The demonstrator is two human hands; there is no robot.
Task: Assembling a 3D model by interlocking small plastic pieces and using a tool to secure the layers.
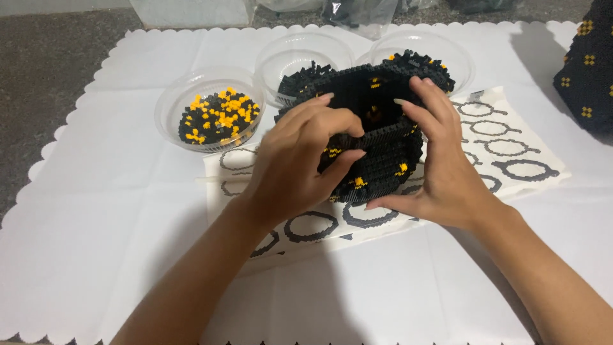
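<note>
While both hands, left point(297, 160) and right point(440, 163), clamp the black-and-yellow brick shell point(377, 137) at centre, its wall looks largely built (rim open). Loose bricks fill three bowls point(172, 105) at eleven to one o'clock; the white mat point(89, 243) lies bare toward six.

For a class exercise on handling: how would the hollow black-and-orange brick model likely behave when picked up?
The brick model is probably fairly rigid but fragile: its walls are thin rows of tiny bricks. Both the left hand and right hand steady it, suggesting it wants support. Being hollow, it is likely light for its size.
</note>
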